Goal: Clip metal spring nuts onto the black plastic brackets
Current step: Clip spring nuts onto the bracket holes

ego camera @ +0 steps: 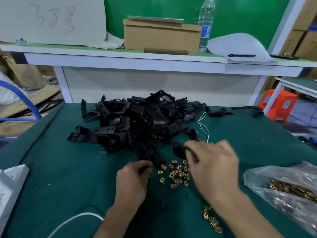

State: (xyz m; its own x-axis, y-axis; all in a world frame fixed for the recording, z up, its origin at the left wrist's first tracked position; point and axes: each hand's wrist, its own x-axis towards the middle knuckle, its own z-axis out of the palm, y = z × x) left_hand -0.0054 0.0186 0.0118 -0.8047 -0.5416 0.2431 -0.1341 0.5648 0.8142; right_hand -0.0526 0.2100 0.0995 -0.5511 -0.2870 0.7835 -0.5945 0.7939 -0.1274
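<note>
Nearest, just inside the right forearm: a short row of brass-coloured metal spring nuts [212,219] on the dark green table cover [68,177]. Left of the left forearm, a thin white cable [73,220] curving across the cover. Further left again, a white sheet-like object [10,186] at the edge, too cropped to identify.

Next out, the left hand [133,182], knuckles up, fingers curled inward, fingertips at a small dark piece [142,169]. Cannot tell whether pinched or only touched. Between the two hands, a loose scatter of small square brass-coloured spring nuts [178,174], partly hidden on its right side under the right hand [212,169]. That hand blurred, fingers curled round one rounded black plastic bracket [179,150], held at the far side of the scatter. Well to the right of it, a clear plastic bag [291,191] heaped with more brass-coloured nuts.

Just beyond the left fingertips, a second black bracket [154,158] lying on the cover, near end beside the scatter. Beyond both hands, a big tangled pile of black plastic brackets [137,121], with a white string [204,126] looped at its right side, beyond the right knuckles. Farther right, a lone long black part [248,109] near the far table edge.

Farthest off, above the pile: a white shelf [154,60] with a brown cardboard box [161,36], a clear plastic water bottle [205,23] upright just right of the box, and a curled white paper sheet [240,43]. Far to the right, past the table, an orange plastic stool [277,107].
</note>
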